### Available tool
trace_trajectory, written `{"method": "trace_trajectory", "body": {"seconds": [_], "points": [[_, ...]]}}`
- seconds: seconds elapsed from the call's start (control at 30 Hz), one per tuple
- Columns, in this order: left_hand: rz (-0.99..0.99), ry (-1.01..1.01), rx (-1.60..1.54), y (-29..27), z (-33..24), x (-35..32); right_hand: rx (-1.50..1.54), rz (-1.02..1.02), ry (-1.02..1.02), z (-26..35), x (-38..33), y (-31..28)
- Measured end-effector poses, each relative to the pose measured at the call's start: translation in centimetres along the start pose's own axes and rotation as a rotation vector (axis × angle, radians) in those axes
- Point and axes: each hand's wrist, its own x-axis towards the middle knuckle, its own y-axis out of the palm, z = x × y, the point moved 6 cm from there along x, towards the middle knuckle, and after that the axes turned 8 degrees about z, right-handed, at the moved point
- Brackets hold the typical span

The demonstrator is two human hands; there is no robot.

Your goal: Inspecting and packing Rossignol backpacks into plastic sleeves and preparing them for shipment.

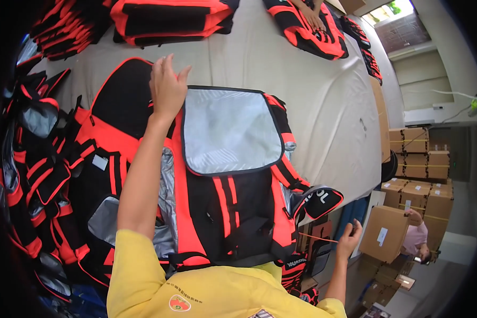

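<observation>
A black and orange-red backpack [199,201] lies on the table in front of me, its flap [230,130] turned to show a silver-grey lining. My left hand [167,87] is open beside the flap's upper left corner, fingers stretched and thumb apart. It overlaps the edge of another black and orange-red bag [124,90]; whether it touches cannot be told. Off the table's right side, my right hand [349,241] is closed at the end of a thin orange cord [318,237]. The cord runs from the backpack's lower right side. A small black, orange-edged pocket [323,202] sticks out there.
Several similar bags [42,180] are heaped at the left, with more stacked [175,18] along the far side. Another person's hands [311,18] rest on a bag at the far right. Beyond the table, a person [416,238] carries a cardboard box [384,233] near stacked cartons [411,196].
</observation>
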Motion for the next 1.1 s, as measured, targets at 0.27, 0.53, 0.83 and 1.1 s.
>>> {"method": "trace_trajectory", "body": {"seconds": [0.27, 0.53, 0.83, 1.1], "points": [[0.589, 0.387, -0.043, -5.0, -15.6, -16.7, 0.013, -0.200, 0.345, -16.3, -4.9, -4.9], [0.241, 0.740, 0.379, -4.8, -17.8, 0.6, 0.184, 0.222, 0.438, -24.4, -0.2, 13.0], [0.044, 0.241, 0.033, -10.4, -19.9, 1.3, 0.176, 0.341, 0.223, -17.6, 4.5, 16.7], [0.846, -0.721, 0.001, -8.9, -16.3, -32.8, 0.412, 0.090, 0.024, -3.2, 2.8, 6.2]]}}
